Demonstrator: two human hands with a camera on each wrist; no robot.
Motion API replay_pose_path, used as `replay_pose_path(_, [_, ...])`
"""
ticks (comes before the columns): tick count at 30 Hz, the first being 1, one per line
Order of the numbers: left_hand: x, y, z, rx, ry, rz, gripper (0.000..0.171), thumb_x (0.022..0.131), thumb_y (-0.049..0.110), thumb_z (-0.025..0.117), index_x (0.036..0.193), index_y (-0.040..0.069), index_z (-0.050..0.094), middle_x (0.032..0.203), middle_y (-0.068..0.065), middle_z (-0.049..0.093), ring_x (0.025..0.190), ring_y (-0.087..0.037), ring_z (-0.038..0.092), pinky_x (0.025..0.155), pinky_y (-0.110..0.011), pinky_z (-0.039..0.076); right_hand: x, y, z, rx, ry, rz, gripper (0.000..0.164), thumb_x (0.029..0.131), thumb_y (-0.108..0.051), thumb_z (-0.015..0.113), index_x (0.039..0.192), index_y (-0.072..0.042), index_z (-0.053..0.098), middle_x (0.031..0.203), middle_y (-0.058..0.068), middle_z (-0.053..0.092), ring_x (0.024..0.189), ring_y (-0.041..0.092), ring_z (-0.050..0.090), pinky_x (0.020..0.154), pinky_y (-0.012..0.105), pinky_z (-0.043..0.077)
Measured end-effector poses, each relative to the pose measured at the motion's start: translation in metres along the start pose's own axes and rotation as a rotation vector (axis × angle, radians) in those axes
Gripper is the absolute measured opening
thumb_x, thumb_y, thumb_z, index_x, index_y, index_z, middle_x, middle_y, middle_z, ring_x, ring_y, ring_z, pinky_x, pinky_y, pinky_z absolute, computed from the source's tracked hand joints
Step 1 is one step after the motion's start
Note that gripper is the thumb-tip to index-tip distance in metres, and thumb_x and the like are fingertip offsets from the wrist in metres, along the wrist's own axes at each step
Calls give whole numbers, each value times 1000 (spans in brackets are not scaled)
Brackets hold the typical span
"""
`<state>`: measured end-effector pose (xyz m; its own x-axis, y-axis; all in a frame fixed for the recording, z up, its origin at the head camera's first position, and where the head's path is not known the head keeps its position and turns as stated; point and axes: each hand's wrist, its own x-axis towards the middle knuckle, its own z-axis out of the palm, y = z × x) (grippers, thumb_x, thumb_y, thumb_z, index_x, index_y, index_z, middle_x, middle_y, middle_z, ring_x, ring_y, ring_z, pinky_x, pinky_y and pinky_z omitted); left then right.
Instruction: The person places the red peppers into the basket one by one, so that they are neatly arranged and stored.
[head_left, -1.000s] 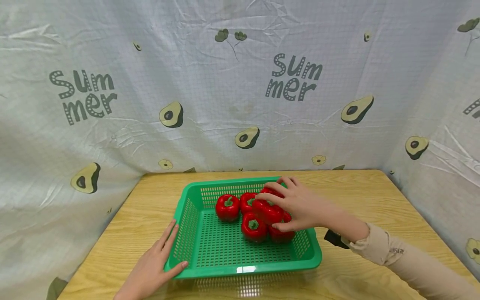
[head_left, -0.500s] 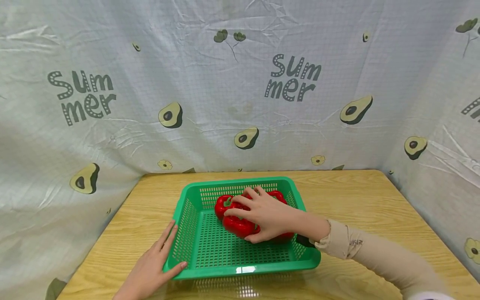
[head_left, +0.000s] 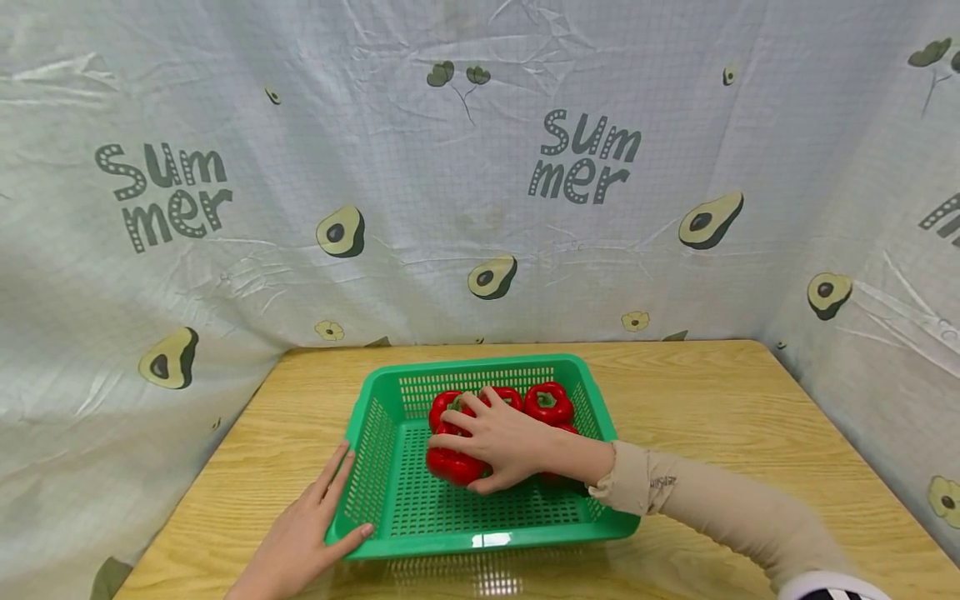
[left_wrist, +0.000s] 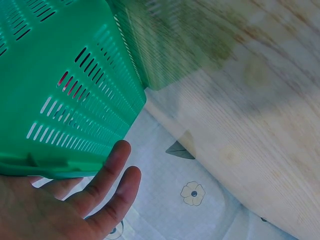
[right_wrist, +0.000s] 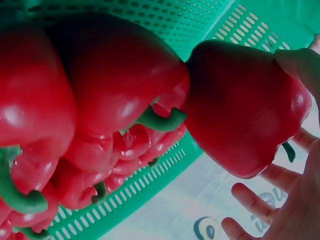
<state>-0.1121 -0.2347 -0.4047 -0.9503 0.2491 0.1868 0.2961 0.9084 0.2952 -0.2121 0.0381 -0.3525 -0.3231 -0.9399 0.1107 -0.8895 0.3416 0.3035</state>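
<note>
A green plastic basket (head_left: 420, 543) with slotted walls holds several red bell peppers with green stems. Inside it my right hand (head_left: 504, 439) grips one red bell pepper (head_left: 453, 468), fingers over the top and thumb at the near side. The right wrist view shows this held bell pepper (right_wrist: 242, 107) between thumb and fingers, beside another pepper (right_wrist: 117, 75). My left hand (head_left: 302, 533) rests at the basket's front left corner. Its fingers lie fairly straight along the left rim, with the thumb on the front rim. The left wrist view shows these fingers (left_wrist: 107, 187) relaxed against the basket's outside.
The basket stands on a wooden table (head_left: 697, 400). One bell pepper (head_left: 549, 404) sits in its back right corner. Others are partly hidden under my right hand and forearm. A white cloth (head_left: 420, 208) printed with avocados and lettering hangs behind and at both sides.
My right hand has moved left and slightly toward the front with the bell pepper, from the right-hand group to the basket's middle. The left hand has stayed in place.
</note>
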Motion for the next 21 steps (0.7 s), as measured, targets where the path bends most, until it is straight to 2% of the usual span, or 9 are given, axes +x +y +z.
replay_pose_path(11, [0,-2,3,4,9,7,81,81,49,57,142,8,24,147,-12,23,117,-37,46,77,-48,47,8,-2,13,-11,-29,5,66,74,-52,60,131,-29,36,128,1,45,112,24,38,85,45,37])
replay_pose_path(21, [0,-4,4,7,-6,-10,81,81,50,57,142,8,23,147,-12,23,119,-36,45,79,-48,46,14,-1,23,-74,-59,41,67,73,-52,63,130,-30,36,129,-1,45,113,23,39,87,46,38])
